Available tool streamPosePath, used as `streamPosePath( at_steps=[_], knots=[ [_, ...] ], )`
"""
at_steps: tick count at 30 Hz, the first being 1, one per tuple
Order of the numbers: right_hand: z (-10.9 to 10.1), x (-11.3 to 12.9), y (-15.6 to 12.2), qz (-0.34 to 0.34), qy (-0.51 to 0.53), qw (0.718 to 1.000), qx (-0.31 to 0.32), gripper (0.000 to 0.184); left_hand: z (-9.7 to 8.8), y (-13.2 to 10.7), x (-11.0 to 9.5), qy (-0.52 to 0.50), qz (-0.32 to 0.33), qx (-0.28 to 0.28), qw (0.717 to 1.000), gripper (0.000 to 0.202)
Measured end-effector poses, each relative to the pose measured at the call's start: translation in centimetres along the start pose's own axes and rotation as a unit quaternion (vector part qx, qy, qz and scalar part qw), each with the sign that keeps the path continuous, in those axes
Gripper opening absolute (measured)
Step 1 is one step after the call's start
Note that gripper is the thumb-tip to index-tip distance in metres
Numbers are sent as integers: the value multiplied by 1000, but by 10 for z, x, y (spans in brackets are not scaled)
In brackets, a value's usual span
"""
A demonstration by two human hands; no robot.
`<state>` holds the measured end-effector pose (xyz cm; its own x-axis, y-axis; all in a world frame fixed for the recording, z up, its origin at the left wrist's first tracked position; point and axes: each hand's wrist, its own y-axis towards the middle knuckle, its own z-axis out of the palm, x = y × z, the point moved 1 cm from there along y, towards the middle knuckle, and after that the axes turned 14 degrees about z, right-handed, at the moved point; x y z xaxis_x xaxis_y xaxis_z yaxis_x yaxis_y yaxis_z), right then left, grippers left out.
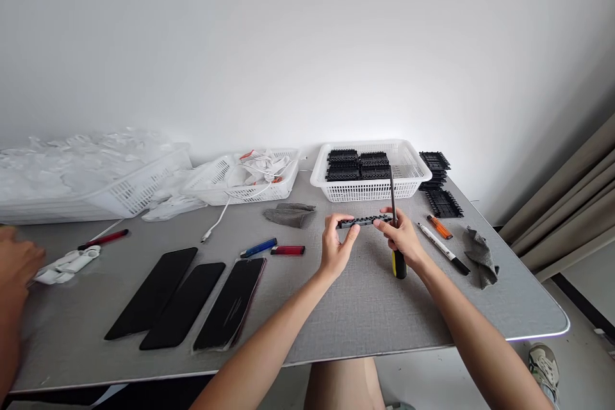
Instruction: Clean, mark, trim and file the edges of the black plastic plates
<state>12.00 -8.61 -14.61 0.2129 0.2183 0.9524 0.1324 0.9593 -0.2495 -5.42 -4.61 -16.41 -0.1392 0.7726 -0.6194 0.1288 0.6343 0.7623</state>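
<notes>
My left hand (338,242) pinches one end of a black toothed plastic piece (364,222), held just above the table and seen edge-on. At its other end, the thumb and a finger of my right hand (402,236) grip the same piece. A screwdriver (398,264) with a black and yellow handle is also tucked in my right hand, its shaft pointing up. Behind my hands, similar black toothed plates (343,171) lie in a white basket (372,192). More toothed plates (442,203) are stacked right of that basket.
Right of my hands lie a marker (442,248), an orange lighter (439,227) and a grey cloth (481,257). To the left are black phones (229,305), blue (259,248) and red (287,250) lighters, and a basket of cables (240,195). Another person's hand (18,256) is at far left.
</notes>
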Motion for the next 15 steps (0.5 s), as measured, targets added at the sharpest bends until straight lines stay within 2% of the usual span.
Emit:
streamPosePath(
  at_steps=[7,12,15],
  knots=[
    [-3,2,-2,-13,44,998,37,50,1,-1,2,-33,-16,-12,999,25],
    [-2,4,-3,-4,74,995,67,41,-1,1,1,-24,6,-17,1000,28],
    [-2,5,-3,-9,83,994,66,35,-2,3,0,-15,43,-6,999,24]
  ],
)
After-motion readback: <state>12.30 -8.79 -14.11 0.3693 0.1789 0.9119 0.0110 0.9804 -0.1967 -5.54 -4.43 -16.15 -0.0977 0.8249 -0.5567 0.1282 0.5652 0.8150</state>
